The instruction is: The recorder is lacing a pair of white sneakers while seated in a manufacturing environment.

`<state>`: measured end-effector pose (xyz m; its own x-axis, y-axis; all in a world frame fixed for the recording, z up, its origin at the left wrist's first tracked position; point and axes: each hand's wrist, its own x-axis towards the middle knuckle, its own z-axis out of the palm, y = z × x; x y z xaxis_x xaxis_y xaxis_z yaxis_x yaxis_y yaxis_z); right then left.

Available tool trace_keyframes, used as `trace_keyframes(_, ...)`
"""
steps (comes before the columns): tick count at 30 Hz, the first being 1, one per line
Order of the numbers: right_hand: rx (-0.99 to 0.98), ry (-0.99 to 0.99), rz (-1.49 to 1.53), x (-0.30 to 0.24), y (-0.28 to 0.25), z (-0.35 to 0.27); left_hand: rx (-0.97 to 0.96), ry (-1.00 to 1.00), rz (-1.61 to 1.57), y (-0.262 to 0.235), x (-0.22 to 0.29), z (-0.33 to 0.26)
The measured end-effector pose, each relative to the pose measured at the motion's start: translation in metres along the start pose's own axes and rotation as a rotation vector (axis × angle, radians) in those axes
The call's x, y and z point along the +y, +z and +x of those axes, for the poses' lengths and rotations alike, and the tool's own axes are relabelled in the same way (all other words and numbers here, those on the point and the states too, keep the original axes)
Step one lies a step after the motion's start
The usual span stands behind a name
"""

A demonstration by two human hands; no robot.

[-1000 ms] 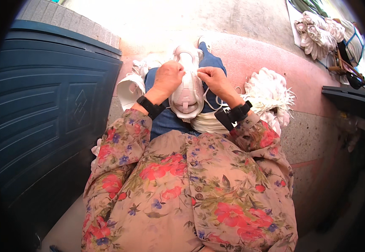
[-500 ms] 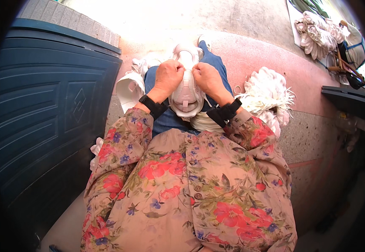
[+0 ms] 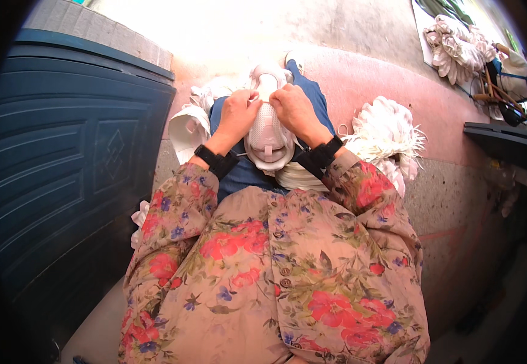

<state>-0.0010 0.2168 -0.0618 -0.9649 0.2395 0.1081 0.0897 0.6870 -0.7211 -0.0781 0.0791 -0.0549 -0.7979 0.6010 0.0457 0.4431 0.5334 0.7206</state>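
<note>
A white and pale pink shoe (image 3: 268, 136) with a perforated mesh part lies lengthwise between my denim-clad legs, its rounded opening at the far end. Over its left side is my left hand (image 3: 238, 115), thumb and fingers pinched together near the lacing area. My right hand (image 3: 294, 110) is closed the same way at the right side, its fingertips close to those of the left. What the fingertips pinch is too small and pale to make out. Thin white lace ends stick out on both sides of the shoe, below my hands.
A heap of pale shoe parts (image 3: 388, 130) with a bundle of white laces (image 3: 391, 147) lies right of my legs. More white pieces (image 3: 189, 130) lie at the left, near a dark blue panelled door (image 3: 75, 145). Another pile (image 3: 457, 51) stands far right, above a dark ledge (image 3: 500, 134).
My left hand has turned slightly, its thumb now showing beside the fingers. My right hand has shifted a little left and up over the shoe. The shoe has hardly moved.
</note>
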Motion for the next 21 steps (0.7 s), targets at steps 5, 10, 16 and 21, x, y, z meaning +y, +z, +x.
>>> trace_keyframes(5,0.078,-0.016,0.077,-0.005,0.012,0.003,-0.016,0.091,-0.061,-0.009,-0.001,-0.009)
trace_keyframes(10,-0.028,0.034,0.100,-0.008,0.007,0.008,-0.108,0.299,0.199,-0.010,-0.006,0.010)
trace_keyframes(16,-0.125,0.227,0.237,-0.007,-0.030,-0.001,0.068,0.444,0.437,-0.061,-0.046,0.032)
trace_keyframes(21,-0.254,0.408,0.388,0.032,-0.121,-0.054,0.922,-0.288,-0.407,-0.256,-0.100,0.008)
